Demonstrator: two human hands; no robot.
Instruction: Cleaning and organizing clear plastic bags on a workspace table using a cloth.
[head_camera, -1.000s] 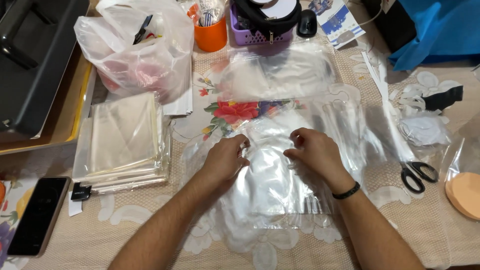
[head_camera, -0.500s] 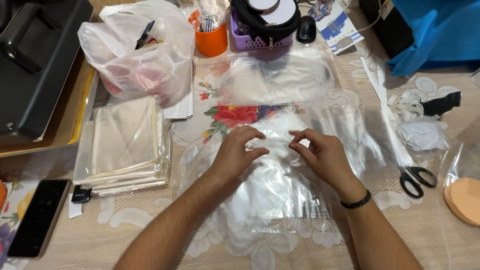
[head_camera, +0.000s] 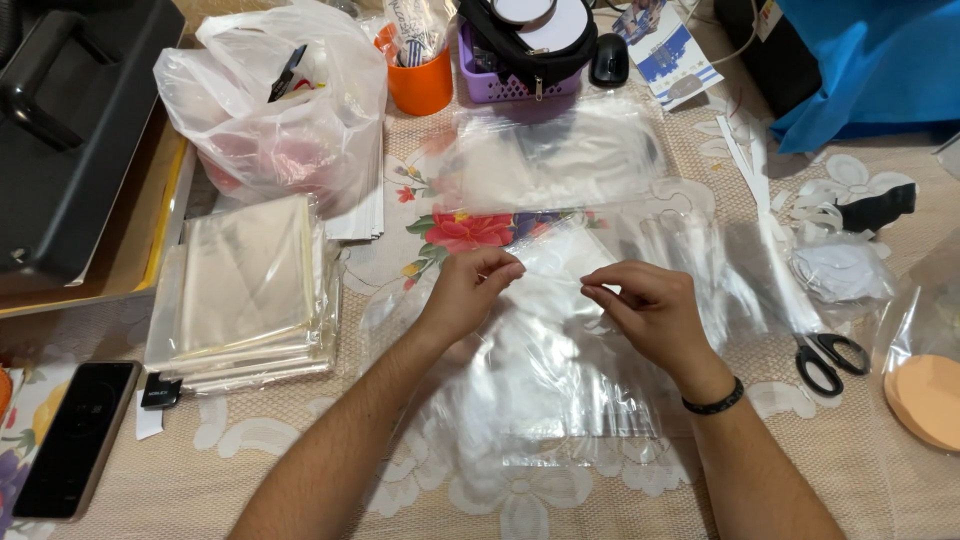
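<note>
Clear plastic bag, flat on counter beside the scissors: thin, limp, slippery, I judge. My left hand and right hand, slightly apart, each pinch its top edge, the best hold.

Clear plastic bag, thin, glossy, see-through, wrinkled. Lies flat on the surface, centre of view, long side running away from the person. Its far edge is pinched and slightly lifted by left hand and right hand, one at each side of that edge. Near end rests on more clear sheets, edges hard to separate.
</note>
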